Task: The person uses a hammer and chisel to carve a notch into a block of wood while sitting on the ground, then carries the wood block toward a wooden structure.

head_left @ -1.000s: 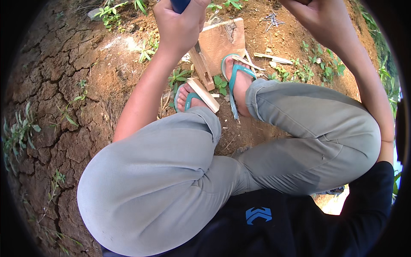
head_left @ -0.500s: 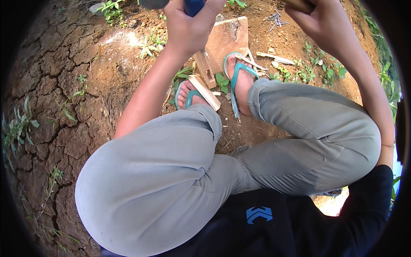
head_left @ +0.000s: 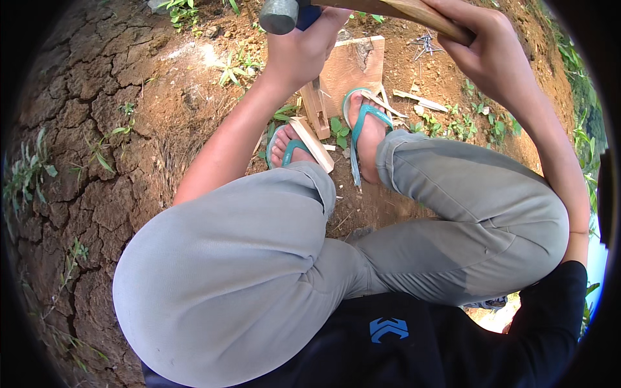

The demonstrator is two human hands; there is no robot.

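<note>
Hammer [head_left: 279, 15], seen by its grey metal head at the top edge of the view, sits in the person's left hand [head_left: 304, 48], whose fingers are clenched around a dark blue handle just below the head. Right beside it, a long wooden stick [head_left: 401, 11] runs across the top edge, and the right hand [head_left: 482, 42] is wrapped firmly around it. Both hands are raised above a flat wooden board [head_left: 352, 64] that lies on the reddish soil, and this board serves as the landmark for everything else.

Directly nearer the person than the board are two feet in teal flip-flops: the left foot [head_left: 288, 145] just below the board's near left corner, the right foot [head_left: 369, 132] just below its near edge. A narrow wooden slat [head_left: 315, 111] leans out from the board's left edge, and another pale slat [head_left: 312, 143] lies across the left foot's sandal. To the right of the board, a small heap of dark nails [head_left: 425, 44] rests on the dirt, with a pale wood offcut [head_left: 420, 100] a little nearer the person than that.

Left of the board the ground turns to dry, cracked earth [head_left: 77, 129] with sparse green weeds. The person squats, grey trousers [head_left: 259, 258] filling the middle of the view, a dark shirt at the bottom.
</note>
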